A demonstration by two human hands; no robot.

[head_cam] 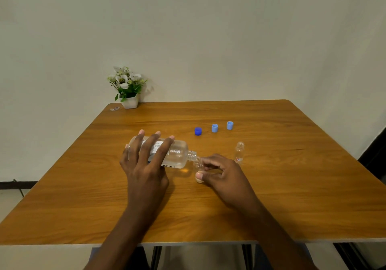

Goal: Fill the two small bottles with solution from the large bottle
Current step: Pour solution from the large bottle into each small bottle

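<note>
Large bottle [179,154] tipped over small bottle [197,165] (spare bottle [239,151] upright)

Large bottle [179,154] label, small bottle [239,152] sticker: print unreadable.

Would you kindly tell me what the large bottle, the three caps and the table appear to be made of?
Large bottle: clear walls with glossy highlights; probably plastic, glass possible. Dark blue cap and both light blue caps: opaque, evenly coloured, likely moulded plastic. Table: wood grain, satin sheen, pale edge; likely laminate.

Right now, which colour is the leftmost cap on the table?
Dark blue cap; the other two caps are light blue. The head view shows it.
</note>
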